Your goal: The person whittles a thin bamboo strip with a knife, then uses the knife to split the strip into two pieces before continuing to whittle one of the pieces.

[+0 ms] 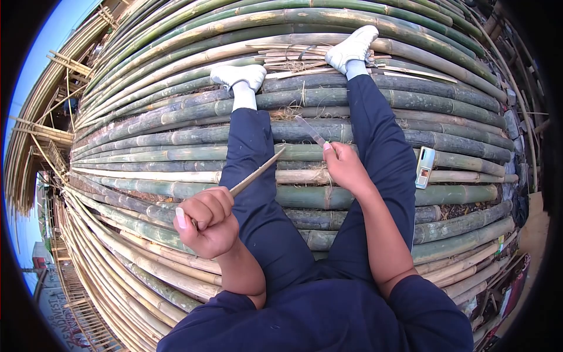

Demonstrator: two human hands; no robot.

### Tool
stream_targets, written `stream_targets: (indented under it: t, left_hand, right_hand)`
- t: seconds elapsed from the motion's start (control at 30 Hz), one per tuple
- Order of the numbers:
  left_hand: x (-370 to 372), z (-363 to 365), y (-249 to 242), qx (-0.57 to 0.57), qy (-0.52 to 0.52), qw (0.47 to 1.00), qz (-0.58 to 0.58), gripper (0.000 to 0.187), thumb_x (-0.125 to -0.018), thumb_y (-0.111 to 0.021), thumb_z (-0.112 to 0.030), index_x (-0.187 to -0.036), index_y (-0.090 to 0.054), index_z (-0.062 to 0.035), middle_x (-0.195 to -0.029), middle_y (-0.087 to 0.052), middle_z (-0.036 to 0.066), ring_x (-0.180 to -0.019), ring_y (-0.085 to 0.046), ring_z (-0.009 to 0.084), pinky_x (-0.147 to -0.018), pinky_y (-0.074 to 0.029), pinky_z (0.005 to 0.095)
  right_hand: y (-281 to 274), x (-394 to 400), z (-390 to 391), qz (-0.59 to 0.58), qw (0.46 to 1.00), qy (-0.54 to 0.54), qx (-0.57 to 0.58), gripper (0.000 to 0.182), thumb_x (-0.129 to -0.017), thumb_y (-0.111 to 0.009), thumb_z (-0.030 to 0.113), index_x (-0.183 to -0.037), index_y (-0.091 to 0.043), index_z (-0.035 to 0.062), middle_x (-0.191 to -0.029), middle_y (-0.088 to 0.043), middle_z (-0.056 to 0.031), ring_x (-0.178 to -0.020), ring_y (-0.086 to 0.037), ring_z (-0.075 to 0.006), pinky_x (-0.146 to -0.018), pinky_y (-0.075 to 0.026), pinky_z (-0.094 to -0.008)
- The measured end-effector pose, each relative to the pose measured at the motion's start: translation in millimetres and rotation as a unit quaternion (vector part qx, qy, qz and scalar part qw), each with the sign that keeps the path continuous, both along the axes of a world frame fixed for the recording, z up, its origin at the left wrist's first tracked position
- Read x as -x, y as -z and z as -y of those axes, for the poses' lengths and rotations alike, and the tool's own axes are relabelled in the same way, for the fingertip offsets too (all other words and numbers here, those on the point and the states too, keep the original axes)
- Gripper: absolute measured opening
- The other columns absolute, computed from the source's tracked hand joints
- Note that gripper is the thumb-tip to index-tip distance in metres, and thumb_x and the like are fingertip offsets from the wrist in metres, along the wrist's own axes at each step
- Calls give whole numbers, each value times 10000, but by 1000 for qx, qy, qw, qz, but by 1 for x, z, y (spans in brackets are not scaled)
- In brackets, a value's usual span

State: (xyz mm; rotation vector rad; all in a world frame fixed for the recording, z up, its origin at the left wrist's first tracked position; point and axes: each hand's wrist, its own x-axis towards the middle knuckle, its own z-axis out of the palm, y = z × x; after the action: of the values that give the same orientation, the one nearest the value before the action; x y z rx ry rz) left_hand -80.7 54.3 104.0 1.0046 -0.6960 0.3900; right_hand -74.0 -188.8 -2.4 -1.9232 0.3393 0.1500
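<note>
My left hand [206,222] is closed in a fist around a narrow bamboo strip [256,173]. The strip slants up and to the right, its far end narrowing to a tip above my left leg. In my right hand [343,167] I grip a knife [311,130], its flat blade angled up and to the left. Its handle is mostly hidden by my fingers. Strip and blade are apart, with a gap between them. Pale fibrous shavings [319,111] lie on the bamboo poles beyond the knife.
I sit on rows of long bamboo poles [314,199], legs stretched out, white shoes [239,75] at the far end. Split bamboo strips [290,58] lie between my feet. A phone [424,167] rests right of my right leg. Bamboo stands stacked [56,111] at the far left.
</note>
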Motion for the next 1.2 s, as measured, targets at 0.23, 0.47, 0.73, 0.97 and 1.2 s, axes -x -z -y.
stream_targets:
  t: [0.23, 0.47, 0.73, 0.97, 1.2]
  left_hand:
    - [-4, 10, 8, 10, -16, 1000, 19, 417, -1022, -353, -271, -629, -325, -134, -474, -299, -5, -400, -225, 112, -412, -213, 291]
    - [-2, 11, 11, 53, 3, 999, 5, 411, -1019, -326, -264, -628, -318, -138, -476, -293, -8, -400, -237, 113, -414, -217, 296]
    - [-8, 24, 23, 8, -6, 1000, 12, 384, -986, -406, -310, -650, -310, -153, -514, -284, -15, -443, -215, 118, -471, -218, 308]
    - [-9, 24, 7, -52, 123, 991, -4, 382, -929, -474, -283, -604, -358, -119, -498, -387, 19, -402, -312, 150, -422, -249, 296]
    - [-6, 34, 18, -55, 56, 996, 35, 400, -887, -439, -237, -536, -289, -119, -444, -340, 25, -365, -294, 148, -383, -225, 306]
  right_hand:
    - [7, -1, -2, 2, 1000, -4, -4, 392, -1031, -467, 307, -837, -547, -24, -695, -564, -193, -658, -557, -351, -680, -442, -450]
    - [9, 0, -2, 21, 1000, -9, 8, 393, -1040, -460, 315, -801, -547, 15, -622, -453, -51, -612, -449, -143, -619, -400, -362]
    - [6, -2, -1, -9, 1000, -14, -5, 402, -1034, -451, 312, -841, -544, -27, -746, -576, -202, -711, -573, -368, -709, -446, -463]
    - [-6, 9, -13, 42, 996, -64, -46, 353, -1035, -427, 252, -856, -551, -25, -709, -570, -191, -674, -569, -371, -690, -450, -457]
    - [-60, 46, -70, 197, 970, -144, -15, 238, -1009, -486, 127, -823, -460, -18, -599, -532, -245, -548, -523, -471, -518, -401, -492]
